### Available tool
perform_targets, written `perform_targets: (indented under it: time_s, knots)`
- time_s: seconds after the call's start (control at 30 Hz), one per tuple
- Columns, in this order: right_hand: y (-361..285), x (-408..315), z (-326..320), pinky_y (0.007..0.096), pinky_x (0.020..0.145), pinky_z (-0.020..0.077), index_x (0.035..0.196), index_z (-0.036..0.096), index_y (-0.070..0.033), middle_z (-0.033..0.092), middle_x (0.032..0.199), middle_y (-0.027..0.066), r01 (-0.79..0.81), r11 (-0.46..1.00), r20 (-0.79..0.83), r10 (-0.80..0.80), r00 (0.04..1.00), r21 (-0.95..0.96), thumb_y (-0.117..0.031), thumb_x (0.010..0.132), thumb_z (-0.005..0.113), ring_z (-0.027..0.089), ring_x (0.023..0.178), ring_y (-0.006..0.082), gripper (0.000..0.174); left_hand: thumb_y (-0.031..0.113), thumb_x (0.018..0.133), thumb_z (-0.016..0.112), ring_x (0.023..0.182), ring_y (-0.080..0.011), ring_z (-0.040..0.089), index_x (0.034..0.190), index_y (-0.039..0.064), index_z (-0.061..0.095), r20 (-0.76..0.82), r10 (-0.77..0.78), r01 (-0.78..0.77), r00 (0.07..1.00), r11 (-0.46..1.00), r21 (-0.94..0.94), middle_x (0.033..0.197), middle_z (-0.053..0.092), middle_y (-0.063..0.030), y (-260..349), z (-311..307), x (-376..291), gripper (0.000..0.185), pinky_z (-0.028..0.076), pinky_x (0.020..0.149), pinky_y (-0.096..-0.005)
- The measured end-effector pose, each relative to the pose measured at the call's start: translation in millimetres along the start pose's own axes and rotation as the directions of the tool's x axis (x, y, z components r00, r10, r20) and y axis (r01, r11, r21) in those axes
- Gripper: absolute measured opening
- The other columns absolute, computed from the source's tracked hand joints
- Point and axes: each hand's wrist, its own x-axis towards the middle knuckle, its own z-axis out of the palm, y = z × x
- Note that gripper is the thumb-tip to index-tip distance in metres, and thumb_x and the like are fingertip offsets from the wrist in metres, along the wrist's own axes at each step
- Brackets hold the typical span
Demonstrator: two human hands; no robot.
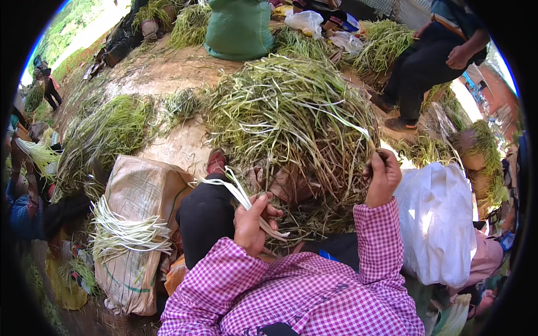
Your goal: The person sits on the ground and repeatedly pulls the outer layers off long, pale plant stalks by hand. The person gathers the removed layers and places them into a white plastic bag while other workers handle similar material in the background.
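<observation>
My left hand (254, 222) is closed around a small bunch of pale stalks (240, 191), whose ends stick out on both sides of the fist. My right hand (381, 174) pinches the end of a single whitish-green stalk (357, 128) at the right edge of a large heap of green stalks (277, 113). That heap lies right in front of me, with brown stems on its near side. At my left, a pile of cleaned-looking white stalks (130, 231) rests on a beige woven sack (138, 185) with green stripes.
A white sack (435, 222) stands at my right, a green sack (238, 29) behind the heap. Another heap of green stalks (111, 130) lies left. A person in dark trousers (424, 69) is at upper right; another person's arm (31, 185) shows at far left.
</observation>
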Motion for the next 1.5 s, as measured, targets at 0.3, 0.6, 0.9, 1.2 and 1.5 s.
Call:
perform_targets:
  time_s: [0.3, 0.6, 0.9, 1.2, 1.5]
  knots:
    - [21, -132, 32, 0.0223, 0.064, 0.0468, 0.098, 0.06, 0.002, 0.061, 0.079, 0.0015, -0.481, 0.873, 0.639, 0.32, 0.699, 0.088, -0.001, 0.084, 0.061, 0.056, 0.07, 0.0076, 0.014, 0.006, 0.088, 0.058, 0.077, -0.0188, 0.066, 0.104, -0.002, 0.059, 0.043, 0.052, -0.056, 0.998, 0.994, 0.097, 0.092, 0.065, -0.0104, -3, 11, 2, 0.018, 0.047, 0.042, -0.0228]
    - [25, -128, 30, 0.0236, 0.071, 0.0444, 0.098, 0.061, 0.002, 0.057, 0.083, 0.0017, -0.425, 0.9, 0.692, 0.248, 0.678, 0.095, -0.005, 0.084, 0.062, 0.055, 0.079, 0.0094, 0.016, 0.004, 0.081, 0.065, 0.053, -0.0138, 0.057, 0.096, -0.003, 0.057, -0.04, 0.026, -0.017, 0.999, 0.98, 0.196, 0.076, 0.064, -0.0089, -9, 7, -12, 0.019, 0.044, 0.04, -0.0237]
    - [3, -126, 61, 0.021, 0.065, 0.0461, 0.094, 0.061, 0.001, 0.062, 0.082, 0.0016, -0.661, 0.685, 0.552, 0.438, 0.71, 0.306, -0.001, 0.082, 0.061, 0.055, 0.071, 0.006, 0.012, -0.002, 0.084, 0.058, 0.058, -0.0171, 0.061, 0.094, -0.002, 0.058, 0.047, 0.041, -0.048, 0.998, 0.985, 0.168, 0.078, 0.064, -0.0091, -22, 0, -14, 0.01, 0.052, 0.044, -0.0271]
    - [7, -125, 38, 0.0334, 0.067, 0.0537, 0.092, 0.054, -0.002, 0.063, 0.09, 0.0137, -0.698, 0.413, 0.503, 0.491, 0.711, 0.585, 0.002, 0.087, 0.05, 0.063, 0.076, 0.0229, 0.007, 0.004, 0.089, 0.052, 0.071, -0.0277, 0.064, 0.097, 0.009, 0.045, 0.035, 0.058, -0.054, 0.998, 0.994, -0.092, 0.085, 0.062, -0.0144, -12, 0, -20, 0.012, 0.057, 0.055, -0.034]
    - [47, -89, -76, 0.0271, 0.048, 0.0466, 0.09, 0.055, -0.005, 0.062, 0.085, 0.0118, -0.604, 0.561, 0.307, 0.536, 0.786, 0.566, 0.0, 0.086, 0.051, 0.055, 0.058, 0.0154, 0.008, 0.004, 0.09, 0.052, 0.07, -0.0255, 0.065, 0.096, 0.008, 0.049, -0.092, 0.006, -0.013, 0.996, 0.997, -0.077, 0.086, 0.061, -0.0118, 6, -27, -22, 0.009, 0.058, 0.055, -0.034]
